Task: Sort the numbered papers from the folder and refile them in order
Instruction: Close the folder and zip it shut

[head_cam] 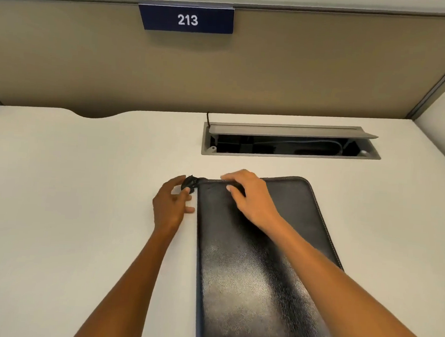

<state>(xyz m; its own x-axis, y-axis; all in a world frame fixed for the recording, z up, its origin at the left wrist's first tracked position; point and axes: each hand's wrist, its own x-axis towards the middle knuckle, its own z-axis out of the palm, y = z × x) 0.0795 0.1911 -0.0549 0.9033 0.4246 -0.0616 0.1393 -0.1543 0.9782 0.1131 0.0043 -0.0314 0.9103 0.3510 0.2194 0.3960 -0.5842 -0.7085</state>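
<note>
Left hand (170,206) fingers pinch the zipper pull (189,184), right hand (251,196) grips the folder (257,263) edge; weak hold and the zip could snag.

We list a white desk (83,185); a tan partition panel (301,76) behind it; a blue sign (187,19) reading 213 on the panel; an open grey cable tray (289,142) recessed in the desk.

Left grip (172,204) pinching, right grip (248,196) pressing.

Left hand (170,206) pinches the folder's (256,276) zipper pull (189,184); right hand (251,196) grips its top edge.
</note>
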